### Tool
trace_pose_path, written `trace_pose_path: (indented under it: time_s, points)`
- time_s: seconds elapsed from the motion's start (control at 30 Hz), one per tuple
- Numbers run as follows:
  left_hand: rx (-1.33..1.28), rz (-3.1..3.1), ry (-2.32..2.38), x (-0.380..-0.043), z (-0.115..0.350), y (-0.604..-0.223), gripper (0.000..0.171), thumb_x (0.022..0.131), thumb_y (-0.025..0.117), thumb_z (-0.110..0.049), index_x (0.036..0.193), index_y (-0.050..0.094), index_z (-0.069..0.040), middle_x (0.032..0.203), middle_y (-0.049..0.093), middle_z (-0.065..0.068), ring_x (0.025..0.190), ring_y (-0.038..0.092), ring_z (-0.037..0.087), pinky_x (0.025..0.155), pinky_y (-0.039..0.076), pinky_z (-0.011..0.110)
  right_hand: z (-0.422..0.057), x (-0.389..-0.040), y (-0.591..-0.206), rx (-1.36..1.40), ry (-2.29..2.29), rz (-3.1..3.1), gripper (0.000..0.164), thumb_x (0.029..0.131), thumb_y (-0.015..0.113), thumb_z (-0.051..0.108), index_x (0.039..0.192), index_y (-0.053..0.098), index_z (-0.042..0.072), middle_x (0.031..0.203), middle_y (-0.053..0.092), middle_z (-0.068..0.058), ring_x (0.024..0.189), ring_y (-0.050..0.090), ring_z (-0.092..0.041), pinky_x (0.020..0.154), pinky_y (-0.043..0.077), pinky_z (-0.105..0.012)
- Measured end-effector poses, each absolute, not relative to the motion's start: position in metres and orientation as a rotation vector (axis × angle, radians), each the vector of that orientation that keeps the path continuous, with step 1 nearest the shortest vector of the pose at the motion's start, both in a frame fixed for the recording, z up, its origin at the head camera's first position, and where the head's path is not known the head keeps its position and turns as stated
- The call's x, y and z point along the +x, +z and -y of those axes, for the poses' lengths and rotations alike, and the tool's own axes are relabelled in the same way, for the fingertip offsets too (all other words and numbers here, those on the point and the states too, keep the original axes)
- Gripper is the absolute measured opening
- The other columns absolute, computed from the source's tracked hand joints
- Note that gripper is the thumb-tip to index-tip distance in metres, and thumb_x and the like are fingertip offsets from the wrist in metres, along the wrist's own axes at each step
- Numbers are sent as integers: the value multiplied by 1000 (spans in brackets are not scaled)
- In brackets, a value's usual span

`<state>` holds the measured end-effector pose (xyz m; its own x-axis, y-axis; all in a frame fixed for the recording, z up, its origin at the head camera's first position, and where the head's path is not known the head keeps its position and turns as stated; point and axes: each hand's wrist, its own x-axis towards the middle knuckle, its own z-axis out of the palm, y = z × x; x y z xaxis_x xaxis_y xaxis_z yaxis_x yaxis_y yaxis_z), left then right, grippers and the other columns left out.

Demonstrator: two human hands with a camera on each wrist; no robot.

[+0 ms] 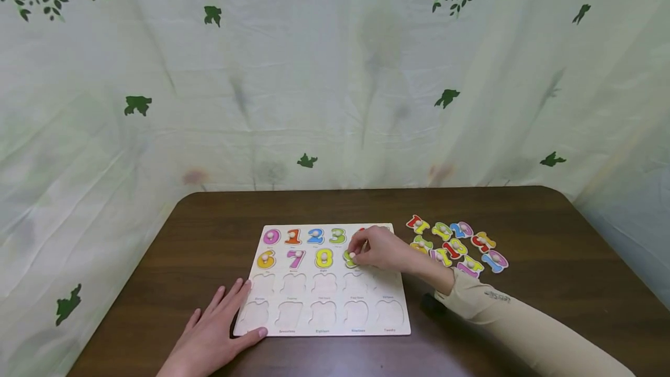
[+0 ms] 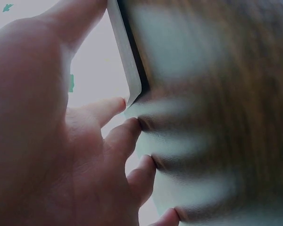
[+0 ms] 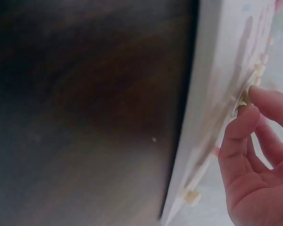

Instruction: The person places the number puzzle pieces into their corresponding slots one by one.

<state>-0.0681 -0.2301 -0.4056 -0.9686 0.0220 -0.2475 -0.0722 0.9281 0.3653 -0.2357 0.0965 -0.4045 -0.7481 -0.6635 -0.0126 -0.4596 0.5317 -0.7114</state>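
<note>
A white number puzzle board lies on the brown table, its upper rows filled with coloured digits and its lower two rows showing outlined recesses. My right hand pinches the knob of a green number 9 piece at the second row. In the right wrist view, thumb and fingertips of the right hand meet on this piece, which looks tilted against the board. My left hand lies spread at the board's left side, thumb on the lower left corner. The right hand covers the upper right spaces.
Several loose number pieces with knobs lie in a group right of the board, partly behind the right forearm. A dark object shows below the right cuff. A leaf-patterned curtain hangs behind the table.
</note>
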Motion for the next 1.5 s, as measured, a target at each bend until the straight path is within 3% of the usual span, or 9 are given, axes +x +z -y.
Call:
trace_pose_path:
  time_s: [0.47,0.77,1.23,1.5]
  points:
    - [-22,-2849,561,-69,228,-405,108,73,61,-80,155,32,-16,158,28,16,144,17,46,100,14,78,-101,-236,-402,-972,-1039,-2465,10,86,73,5,93,74,13,82,64,7,72,57,-11,65,48,-26]
    - [-14,-2851,565,-68,229,-407,108,73,60,-80,155,32,-15,159,27,15,143,18,46,100,15,77,-121,-231,-391,-849,-1111,-2466,25,87,73,8,112,73,11,89,64,7,69,57,-16,52,49,-27]
    - [-15,-2837,546,-70,233,-411,109,74,60,-80,155,31,-14,159,26,17,142,18,48,99,15,78,-166,-218,-373,-754,-1267,-2493,25,89,71,7,114,69,4,86,64,0,61,56,-18,51,51,-30]
    - [-33,-2815,540,-73,232,-412,109,73,61,-79,156,30,-14,159,24,18,142,16,49,99,13,79,-202,-212,-363,-692,-1362,-2487,18,93,68,12,112,70,11,92,65,-10,64,59,-36,52,52,-33]
